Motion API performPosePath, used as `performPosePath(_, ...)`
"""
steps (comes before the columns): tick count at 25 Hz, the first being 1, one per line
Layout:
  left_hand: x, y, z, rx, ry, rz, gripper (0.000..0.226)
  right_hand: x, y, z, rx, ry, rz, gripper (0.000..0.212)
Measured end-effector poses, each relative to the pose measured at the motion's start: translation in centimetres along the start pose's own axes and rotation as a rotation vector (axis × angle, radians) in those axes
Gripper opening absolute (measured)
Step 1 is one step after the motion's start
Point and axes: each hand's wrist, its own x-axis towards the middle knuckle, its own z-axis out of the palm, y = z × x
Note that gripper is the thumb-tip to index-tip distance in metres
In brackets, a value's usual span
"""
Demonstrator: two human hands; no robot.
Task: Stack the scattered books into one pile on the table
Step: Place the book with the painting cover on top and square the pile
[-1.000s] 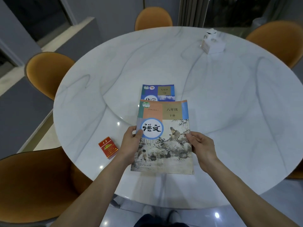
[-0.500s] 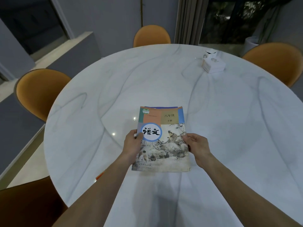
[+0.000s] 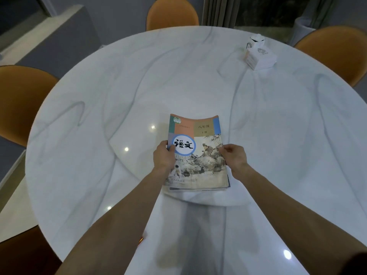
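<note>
Books (image 3: 196,187) formed one pile on the worktop (image 3: 119,92), near the middle of the round marble surface and slightly toward the near edge. Only the top book (image 3: 200,155) showed its cover; the edges of the lower books showed beneath it at the near side. No other book lay in view.

Position relative to the grip: the pile sat directly between both hands. The left hand (image 3: 163,157) held the left edge at mid-length, thumb on the cover beside the blue circle, fingers curled under or against the side. The right hand (image 3: 234,158) held the right edge at the same height, fingers pinched on the cover margin. Both hands were pressed onto the top book, neither spread. Both were equally close to it.

Long axis: the pile ran near to far, spine on the left. The far end of the top cover bowed upward, so it did not appear to lie fully flat.

Judgement: the stacking looked complete or nearly so; the remaining step was likely to square the edges and release.

Legible writing on the cover: "语文" in black brush characters inside the blue-ringed white circle; "八年级" and "下册" on the tan panel at the upper right. A green round logo sat at the upper left; its text was too small to read.

A white box (image 3: 259,56) stood well apart, at the far right.
</note>
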Motion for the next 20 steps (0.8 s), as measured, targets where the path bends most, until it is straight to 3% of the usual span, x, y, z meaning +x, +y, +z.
performPosePath(7, 0.7, -1.6, 2.1, 0.244, 0.044, 0.079, 0.023, 1.0, 1.2, 0.3, -0.217, 0.047, -0.077, 0.022)
performPosePath(10, 0.8, -1.7, 2.4, 0.459, 0.054, 0.111, 0.029, 1.1, 1.4, 0.4, -0.380, 0.082, -0.143, 0.024)
performPosePath(13, 0.8, -2.1, 2.8, 0.518, 0.033, 0.097, 0.034, 1.6, 2.1, 0.6, -0.479, 0.102, -0.167, 0.023)
performPosePath(20, 0.3, -2.1, 3.4, 0.549, 0.038, 0.055, 0.035, 1.6, 1.5, 0.4, -0.375, 0.094, -0.105, 0.021)
